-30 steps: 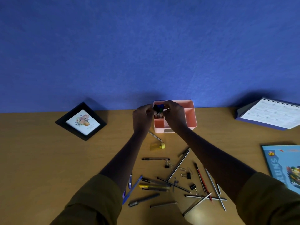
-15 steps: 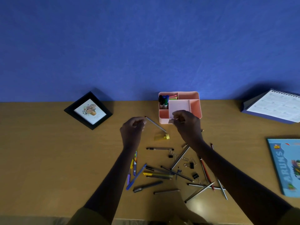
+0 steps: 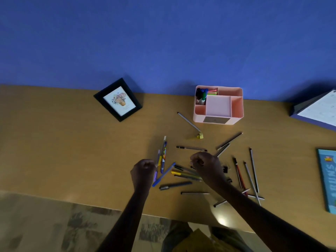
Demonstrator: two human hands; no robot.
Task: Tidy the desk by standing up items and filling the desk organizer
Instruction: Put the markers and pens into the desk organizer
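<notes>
Placed at back of desk point(image 3: 72, 142), close against blue wall: pink organizer point(image 3: 236, 120).
Filled to date, back-left compartment only: dark, blue and green markers point(image 3: 201, 94) standing upright, pink and green highlighters point(image 3: 212, 92) just to their right. Other compartments, as far as visible: nothing in them.

Scattered flat in front of organizer, apart from it: many pens point(image 3: 175, 185) and pencils, pointing every way.
- Nearest organizer: grey pencil point(image 3: 188, 121), its lower end beside a small yellow piece point(image 3: 200, 136).
- Just right of right hand: black binder clip point(image 3: 225, 169).

Left hand point(image 3: 143, 171): over left cluster of pens, fingers curled in. Cannot tell whether pinching a pen or closed on nothing.
Right hand point(image 3: 207, 166): over middle of pile, fingers likewise curled under. Contents hidden, so cannot tell.

Lying flat, by the look of it:
- picture frame point(image 3: 118, 100) at back left
- calendar point(image 3: 320, 110) at far right
- blue book point(image 3: 327, 179) at right edge

Judged progress: early.
- One corner of organizer part-filled.
- Bulk of pens left to gather.
- Clip unsorted.
- Frame, calendar and book apparently not yet stood up.

Step in hand, as a judgement: taking next pens from pile for organizer.
</notes>
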